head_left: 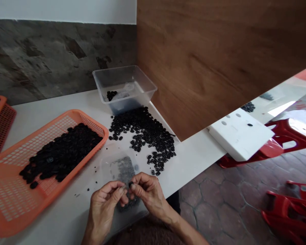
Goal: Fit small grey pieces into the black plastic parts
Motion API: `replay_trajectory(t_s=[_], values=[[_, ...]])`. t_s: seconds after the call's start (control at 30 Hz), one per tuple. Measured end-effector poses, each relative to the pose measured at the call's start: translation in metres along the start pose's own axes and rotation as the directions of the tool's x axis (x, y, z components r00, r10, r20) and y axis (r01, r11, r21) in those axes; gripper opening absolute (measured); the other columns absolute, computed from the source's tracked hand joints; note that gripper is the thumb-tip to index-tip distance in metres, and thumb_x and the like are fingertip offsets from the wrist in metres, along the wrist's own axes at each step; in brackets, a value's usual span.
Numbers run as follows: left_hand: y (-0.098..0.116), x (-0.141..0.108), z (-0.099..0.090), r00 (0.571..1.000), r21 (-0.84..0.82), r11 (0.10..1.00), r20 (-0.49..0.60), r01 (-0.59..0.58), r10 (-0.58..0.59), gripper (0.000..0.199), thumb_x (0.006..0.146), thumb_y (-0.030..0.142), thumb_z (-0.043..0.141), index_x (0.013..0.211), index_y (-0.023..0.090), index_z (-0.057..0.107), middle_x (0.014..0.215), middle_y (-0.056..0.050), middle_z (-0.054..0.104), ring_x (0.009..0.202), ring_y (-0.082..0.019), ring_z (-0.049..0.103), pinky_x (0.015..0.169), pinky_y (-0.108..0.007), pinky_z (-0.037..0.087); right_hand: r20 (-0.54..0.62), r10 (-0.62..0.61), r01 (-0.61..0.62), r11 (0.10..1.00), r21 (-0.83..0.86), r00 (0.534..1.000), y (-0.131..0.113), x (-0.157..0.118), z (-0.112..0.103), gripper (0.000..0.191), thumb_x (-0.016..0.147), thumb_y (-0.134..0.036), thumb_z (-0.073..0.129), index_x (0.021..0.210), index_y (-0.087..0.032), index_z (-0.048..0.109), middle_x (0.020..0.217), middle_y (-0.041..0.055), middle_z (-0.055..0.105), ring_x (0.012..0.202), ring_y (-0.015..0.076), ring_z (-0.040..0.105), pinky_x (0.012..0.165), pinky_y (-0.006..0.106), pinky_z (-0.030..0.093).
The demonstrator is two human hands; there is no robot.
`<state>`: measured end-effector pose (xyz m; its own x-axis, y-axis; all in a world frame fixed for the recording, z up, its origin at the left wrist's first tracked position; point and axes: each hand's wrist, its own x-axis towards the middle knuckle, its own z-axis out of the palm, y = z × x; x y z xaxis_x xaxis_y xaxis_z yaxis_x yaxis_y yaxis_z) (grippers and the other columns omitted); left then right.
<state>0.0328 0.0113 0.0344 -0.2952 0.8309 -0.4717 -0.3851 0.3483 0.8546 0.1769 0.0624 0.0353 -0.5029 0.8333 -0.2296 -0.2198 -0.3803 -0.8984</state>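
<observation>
Head view: from where I stand, the person has a small black piece (131, 184) at the centre of the work, between the two hands. The right hand (149, 194) has its fingers closed on it, thumb against forefinger. The left hand (104, 200) has its fingers nearly shut, thumb and forefinger meeting; I cannot tell whether they grip anything.

Beneath and towards twelve o'clock sits a clear tray (105, 166) of fine dark bits on the tabletop (193, 160). Loose black pieces (158, 136) spread at one o'clock, an orange basket (22, 200) lies at ten, and a clear bin (127, 105) at twelve.

Something so small seems to want a light, steady pinch, its edge exposed to the left thumb, and both hands low over the tray; squeezed hard, it could slip away.
</observation>
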Motion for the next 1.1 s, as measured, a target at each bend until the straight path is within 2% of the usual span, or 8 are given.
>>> replay_trajectory(t_s=[0.1, 0.2, 0.37, 0.6, 0.77, 1.0, 1.1], values=[[0.000, 0.000, 0.001, 0.999, -0.040, 0.999, -0.028, 0.017, -0.018, 0.027, 0.065, 0.035, 0.079, 0.078, 0.013, 0.070, 0.060, -0.003, 0.069, 0.049, -0.013, 0.059, 0.049, -0.022, 0.046, -0.012, -0.027, 0.027, 0.999, -0.047, 1.000, 0.002, 0.000, 0.000, 0.030, 0.083, -0.044, 0.066, 0.078, -0.015, 0.058, 0.065, -0.0013, 0.055, 0.058, 0.0098, 0.052, 0.056, 0.021, 0.041], [-0.002, -0.001, 0.000, 1.000, -0.029, 0.999, 0.002, 0.024, -0.024, 0.027, 0.068, 0.036, 0.078, 0.080, 0.013, 0.070, 0.060, -0.004, 0.069, 0.051, -0.013, 0.059, 0.050, -0.023, 0.046, -0.007, -0.040, 0.039, 0.995, -0.094, 0.999, 0.000, 0.000, 0.001, 0.030, 0.085, -0.043, 0.063, 0.077, -0.015, 0.058, 0.065, -0.0016, 0.053, 0.058, 0.0099, 0.049, 0.056, 0.021, 0.040], [-0.006, -0.001, -0.003, 0.999, 0.020, 1.000, 0.033, 0.003, -0.004, 0.027, 0.071, 0.038, 0.075, 0.081, 0.013, 0.070, 0.056, -0.003, 0.067, 0.051, -0.014, 0.058, 0.050, -0.023, 0.046, -0.007, -0.045, 0.043, 0.984, -0.175, 0.999, -0.007, -0.001, 0.003, 0.032, 0.086, -0.043, 0.061, 0.073, -0.015, 0.058, 0.062, -0.0020, 0.051, 0.057, 0.0092, 0.044, 0.053, 0.021, 0.035], [-0.003, -0.006, -0.002, 0.998, 0.124, 0.991, 0.044, -0.044, 0.039, 0.027, 0.073, 0.040, 0.072, 0.080, 0.014, 0.070, 0.053, -0.003, 0.067, 0.049, -0.014, 0.057, 0.051, -0.023, 0.048, 0.011, -0.033, 0.034, 0.980, -0.198, 0.999, -0.008, -0.001, 0.004, 0.030, 0.085, -0.041, 0.062, 0.074, -0.015, 0.057, 0.061, -0.0030, 0.047, 0.057, 0.0090, 0.040, 0.054, 0.021, 0.033], [-0.004, -0.006, -0.001, 0.997, 0.185, 0.979, 0.019, -0.081, 0.079, 0.025, 0.075, 0.040, 0.070, 0.080, 0.015, 0.071, 0.051, -0.001, 0.065, 0.047, -0.013, 0.056, 0.050, -0.022, 0.048, 0.017, -0.027, 0.030, 0.973, -0.227, 0.999, -0.008, -0.002, 0.005, 0.029, 0.085, -0.039, 0.063, 0.073, -0.013, 0.057, 0.062, -0.0021, 0.048, 0.059, 0.0091, 0.040, 0.055, 0.021, 0.033], [-0.007, -0.006, -0.003, 0.994, 0.230, 0.967, 0.029, -0.108, 0.104, 0.023, 0.079, 0.038, 0.067, 0.082, 0.015, 0.070, 0.055, -0.001, 0.067, 0.051, -0.013, 0.058, 0.053, -0.022, 0.049, 0.038, 0.024, -0.021, 0.997, -0.076, 0.999, 0.001, 0.000, 0.004, 0.031, 0.084, -0.042, 0.065, 0.076, -0.013, 0.056, 0.060, -0.0022, 0.049, 0.052, 0.0079, 0.043, 0.050, 0.020, 0.033], [-0.006, -0.006, -0.003, 0.994, 0.232, 0.967, 0.038, -0.109, 0.102, 0.024, 0.080, 0.038, 0.065, 0.083, 0.015, 0.070, 0.056, -0.001, 0.067, 0.052, -0.013, 0.058, 0.053, -0.022, 0.049, 0.020, 0.023, -0.022, 0.997, -0.077, 1.000, 0.003, 0.001, 0.004, 0.033, 0.082, -0.043, 0.066, 0.076, -0.013, 0.056, 0.059, -0.0025, 0.049, 0.050, 0.0074, 0.043, 0.049, 0.020, 0.033]])
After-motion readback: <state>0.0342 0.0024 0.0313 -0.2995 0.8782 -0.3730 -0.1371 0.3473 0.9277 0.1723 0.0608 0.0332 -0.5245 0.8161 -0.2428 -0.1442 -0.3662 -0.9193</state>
